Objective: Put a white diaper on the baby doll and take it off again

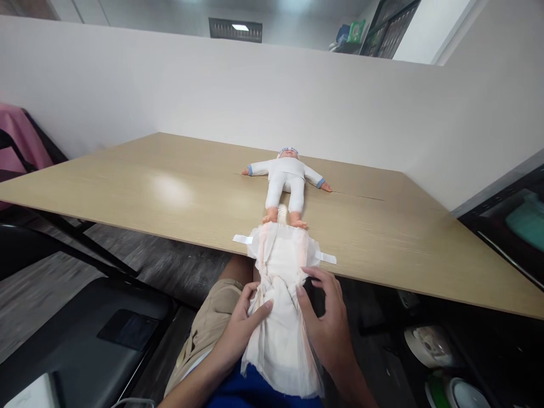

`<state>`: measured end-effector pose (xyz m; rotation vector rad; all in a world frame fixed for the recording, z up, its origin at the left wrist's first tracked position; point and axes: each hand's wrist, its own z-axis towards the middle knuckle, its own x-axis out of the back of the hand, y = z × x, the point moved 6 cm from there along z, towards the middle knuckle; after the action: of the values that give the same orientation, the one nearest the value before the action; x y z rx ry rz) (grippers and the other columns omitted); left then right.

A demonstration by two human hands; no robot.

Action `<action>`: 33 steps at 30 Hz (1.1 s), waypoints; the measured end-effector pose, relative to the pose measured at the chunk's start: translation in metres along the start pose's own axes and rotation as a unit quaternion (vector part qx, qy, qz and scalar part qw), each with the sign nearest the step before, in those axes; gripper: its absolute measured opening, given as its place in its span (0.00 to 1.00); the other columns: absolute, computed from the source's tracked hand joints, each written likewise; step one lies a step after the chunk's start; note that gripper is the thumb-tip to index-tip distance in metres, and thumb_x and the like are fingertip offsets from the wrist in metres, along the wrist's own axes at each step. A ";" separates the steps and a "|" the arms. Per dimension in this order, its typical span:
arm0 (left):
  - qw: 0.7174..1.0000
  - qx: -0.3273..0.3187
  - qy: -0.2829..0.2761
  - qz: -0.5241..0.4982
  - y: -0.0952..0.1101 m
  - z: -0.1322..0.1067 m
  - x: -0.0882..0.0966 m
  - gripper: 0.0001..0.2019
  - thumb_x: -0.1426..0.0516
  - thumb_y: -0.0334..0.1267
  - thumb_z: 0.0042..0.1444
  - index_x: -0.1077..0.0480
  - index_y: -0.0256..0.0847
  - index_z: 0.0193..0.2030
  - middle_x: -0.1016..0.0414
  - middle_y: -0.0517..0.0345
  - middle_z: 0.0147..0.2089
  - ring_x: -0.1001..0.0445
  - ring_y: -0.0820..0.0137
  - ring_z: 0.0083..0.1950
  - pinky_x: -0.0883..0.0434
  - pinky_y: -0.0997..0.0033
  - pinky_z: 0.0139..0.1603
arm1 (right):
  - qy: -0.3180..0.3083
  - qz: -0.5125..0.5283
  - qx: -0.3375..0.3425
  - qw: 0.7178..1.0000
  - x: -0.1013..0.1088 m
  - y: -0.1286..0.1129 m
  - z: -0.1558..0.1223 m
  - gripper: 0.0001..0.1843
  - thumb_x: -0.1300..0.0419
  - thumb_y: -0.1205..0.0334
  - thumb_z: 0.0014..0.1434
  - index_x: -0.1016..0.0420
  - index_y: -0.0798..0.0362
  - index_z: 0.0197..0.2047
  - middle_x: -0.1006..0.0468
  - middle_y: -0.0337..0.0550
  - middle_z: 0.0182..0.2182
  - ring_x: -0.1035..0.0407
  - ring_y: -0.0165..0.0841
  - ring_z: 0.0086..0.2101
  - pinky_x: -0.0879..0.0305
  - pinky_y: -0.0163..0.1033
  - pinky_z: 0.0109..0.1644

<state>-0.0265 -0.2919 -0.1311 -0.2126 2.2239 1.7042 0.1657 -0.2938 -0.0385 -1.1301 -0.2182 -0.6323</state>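
Observation:
An unfolded white diaper (283, 266) lies half on the table's near edge and half over my lap, its two side tapes spread out. My left hand (249, 323) holds its left edge, thumb on top and fingers curled beneath. On the opposite edge, my right hand (327, 317) has thumb and fingertips at the gathered leg cuff, with a gap between thumb and palm. Past the diaper's far end a baby doll (287, 175) in white clothes with blue cuffs lies on its back, arms spread, feet toward me.
The wooden table (191, 192) meets a white partition (238, 96). A black chair (97, 323) with a dark phone-like slab (130, 328) and a white object (34, 394) stands at left. Pink cloth (25, 133) hangs far left. Containers (429, 345) sit below the table at right.

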 end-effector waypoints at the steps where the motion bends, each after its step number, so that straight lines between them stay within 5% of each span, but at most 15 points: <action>1: 1.000 -0.001 -0.004 0.008 0.001 0.000 -0.001 0.33 0.28 0.60 0.57 0.30 0.47 0.61 0.19 0.49 0.60 0.21 0.52 0.62 0.24 0.58 0.63 | -0.021 -0.024 0.044 0.999 -0.006 -0.010 0.012 0.18 0.40 0.51 0.76 0.24 0.45 0.65 0.20 0.52 0.62 0.27 0.47 0.62 0.29 0.58 0.69; 4: 0.999 0.001 -0.009 0.043 0.000 -0.002 -0.001 0.34 0.27 0.59 0.56 0.32 0.48 0.63 0.22 0.49 0.60 0.22 0.52 0.62 0.23 0.57 0.61 | -0.090 -0.093 0.128 0.983 -0.037 -0.020 0.049 0.25 0.40 0.53 0.77 0.28 0.48 0.73 0.24 0.53 0.68 0.34 0.49 0.70 0.37 0.59 0.77; 7: 0.996 0.005 -0.020 0.085 0.000 -0.005 0.004 0.36 0.28 0.59 0.59 0.36 0.49 0.66 0.25 0.48 0.64 0.24 0.54 0.65 0.25 0.58 0.63 | -0.142 -0.156 0.149 0.966 -0.070 -0.004 0.075 0.29 0.41 0.53 0.77 0.29 0.55 0.75 0.27 0.58 0.73 0.37 0.51 0.73 0.40 0.61 0.79; 11: 0.968 -0.054 -0.078 0.231 0.036 -0.003 0.018 0.30 0.33 0.55 0.67 0.34 0.50 0.69 0.23 0.49 0.63 0.23 0.58 0.64 0.27 0.60 0.67 | -0.169 -0.204 0.142 0.954 -0.092 0.018 0.087 0.30 0.45 0.51 0.79 0.28 0.58 0.76 0.28 0.59 0.75 0.37 0.52 0.74 0.42 0.62 0.80; 16: 0.814 -0.186 -0.249 0.491 0.127 0.030 0.023 0.17 0.38 0.48 0.74 0.24 0.48 0.64 0.14 0.52 0.50 0.17 0.60 0.49 0.25 0.63 0.56 | -0.179 -0.224 0.145 0.947 -0.096 0.021 0.087 0.31 0.48 0.50 0.81 0.30 0.56 0.77 0.33 0.57 0.78 0.41 0.50 0.77 0.46 0.60 0.82; 19: 0.730 -0.313 -0.194 0.576 0.185 0.080 0.023 0.14 0.44 0.42 0.77 0.27 0.45 0.65 0.15 0.51 0.52 0.18 0.60 0.52 0.26 0.61 0.58 | -0.184 -0.220 0.147 0.947 -0.098 0.021 0.090 0.30 0.48 0.50 0.80 0.30 0.54 0.78 0.33 0.55 0.78 0.41 0.50 0.77 0.46 0.62 0.81; 22: 0.611 -0.417 -0.152 0.656 0.216 0.139 0.007 0.20 0.44 0.31 0.72 0.30 0.41 0.68 0.21 0.43 0.66 0.25 0.53 0.66 0.29 0.53 0.67 | -0.186 -0.221 0.151 0.946 -0.099 0.023 0.093 0.31 0.48 0.51 0.80 0.31 0.52 0.79 0.33 0.55 0.78 0.40 0.52 0.77 0.45 0.65 0.81; 25: 0.487 -0.451 -0.178 0.726 0.212 0.197 -0.020 0.39 0.41 0.19 0.60 0.37 0.43 0.78 0.35 0.38 0.80 0.34 0.45 0.77 0.35 0.46 0.73 | -0.183 -0.217 0.153 0.947 -0.099 0.025 0.092 0.30 0.48 0.51 0.80 0.31 0.52 0.79 0.33 0.54 0.78 0.41 0.52 0.77 0.44 0.66 0.81; 27: 0.446 -0.468 -0.248 0.722 0.198 0.223 -0.039 0.49 0.39 0.15 0.53 0.38 0.50 0.81 0.43 0.43 0.85 0.39 0.44 0.82 0.39 0.46 0.77 | -0.180 -0.204 0.157 0.949 -0.098 0.025 0.091 0.30 0.47 0.52 0.79 0.31 0.50 0.79 0.32 0.52 0.78 0.40 0.51 0.77 0.43 0.66 0.81; 30: 0.443 -0.480 -0.350 0.672 0.179 0.245 -0.061 0.54 0.32 0.17 0.44 0.33 0.58 0.78 0.44 0.55 0.87 0.43 0.43 0.85 0.43 0.50 0.82 | -0.173 -0.188 0.156 0.954 -0.096 0.027 0.089 0.32 0.44 0.52 0.78 0.35 0.45 0.81 0.32 0.49 0.78 0.38 0.52 0.76 0.42 0.68 0.81; 33: 0.455 -0.483 -0.398 0.633 0.169 0.255 -0.074 0.47 0.31 0.19 0.44 0.25 0.59 0.71 0.37 0.61 0.84 0.39 0.46 0.83 0.43 0.53 0.82 | -0.174 -0.188 0.157 0.954 -0.095 0.029 0.088 0.36 0.42 0.53 0.77 0.41 0.43 0.84 0.34 0.47 0.79 0.38 0.54 0.76 0.39 0.69 0.80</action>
<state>0.0329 -0.0075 -0.0103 1.9793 0.1535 2.5086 0.1187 -0.1737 -0.0675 -0.8884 -0.8248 -0.6997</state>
